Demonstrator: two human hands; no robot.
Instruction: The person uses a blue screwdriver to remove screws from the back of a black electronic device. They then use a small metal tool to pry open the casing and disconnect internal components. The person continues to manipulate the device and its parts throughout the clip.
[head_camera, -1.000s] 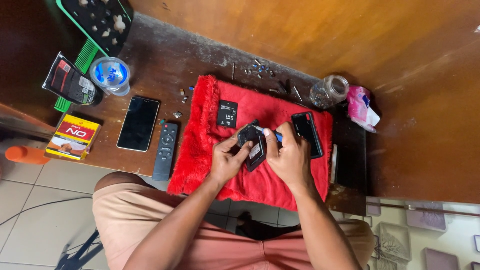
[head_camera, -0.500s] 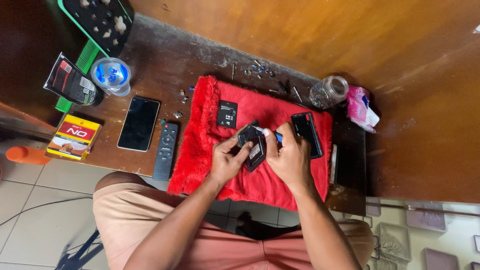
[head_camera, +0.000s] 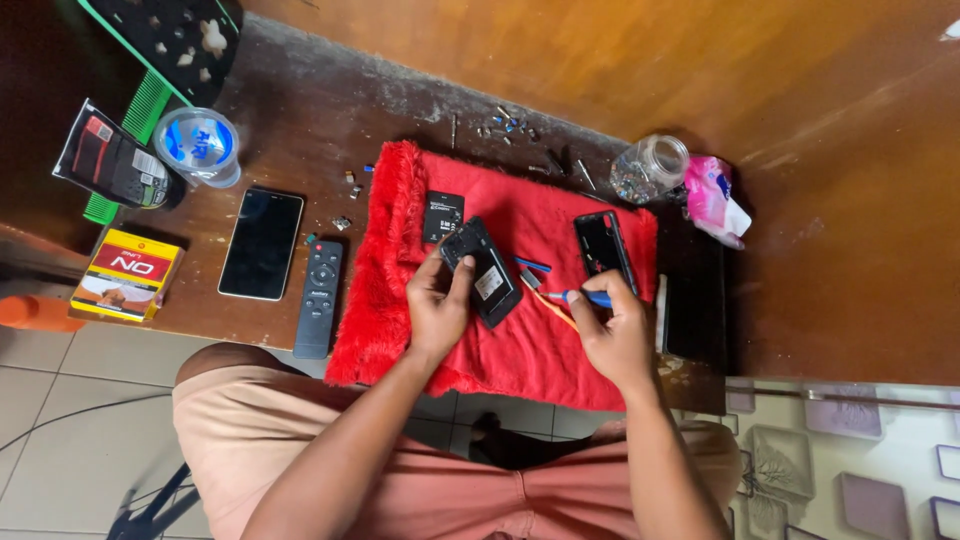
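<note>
The hands have just come apart. A second ago both were bunched together over the dark device at the middle of the red cloth (head_camera: 560, 360); now the left hand (head_camera: 438, 305) alone keeps the opened black phone (head_camera: 482, 270), fingers curled round its near-left edge and thumb laid along its side, while the right hand (head_camera: 612, 335) has drawn off to the right. That right hand is closed on a blue-handled tool (head_camera: 585, 297), tip aimed left toward the phone, not touching it. To my eye, the grip has been split: one hand to steady, one to work.

The phone lies flat on the cloth, left of centre, its inner side up with a pale label showing. Its long axis runs diagonally, from far-left to near-right, the near-right end pointing at the tool hand.

Just beyond it rests a small black battery (head_camera: 443, 216). A second black phone (head_camera: 604, 250) sits to the right, long axis nearly far-to-near. Off the cloth, on the wooden table (head_camera: 300, 110), lie a remote (head_camera: 319, 298) and a dark smartphone (head_camera: 261, 243).
</note>
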